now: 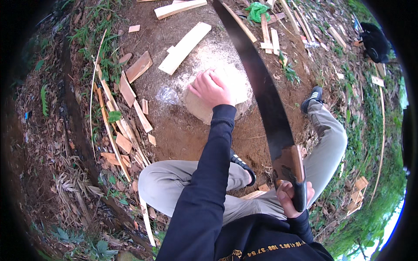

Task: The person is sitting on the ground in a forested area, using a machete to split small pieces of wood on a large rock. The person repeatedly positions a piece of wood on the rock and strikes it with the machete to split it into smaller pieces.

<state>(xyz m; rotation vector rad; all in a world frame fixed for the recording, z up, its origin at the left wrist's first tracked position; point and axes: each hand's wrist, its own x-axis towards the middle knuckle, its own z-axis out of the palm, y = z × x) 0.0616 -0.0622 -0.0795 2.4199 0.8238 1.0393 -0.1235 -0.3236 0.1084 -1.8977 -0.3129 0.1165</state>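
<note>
My right hand [288, 198] is wrapped round the dark wooden handle of a large handsaw [261, 82]. Its long dark blade rises up and away to the left, held clear of the wood. My left hand [211, 88] rests on a round wood stump [199, 106] covered in pale sawdust, its fingers curled in. Whatever may be under those fingers is hidden, and glare whitens the stump's top. Just beyond this hand lies a pale sawn board [185, 48], with a crumpled clear plastic bag [167, 95] to the left of the stump.
Offcuts and long strips [126, 126] of wood lie scattered on the soil at the left. More boards [180, 8] are at the far side, near a green plastic bag [257, 11]. A black bag [375, 42] sits far right. My bent legs [326, 135] flank the near ground.
</note>
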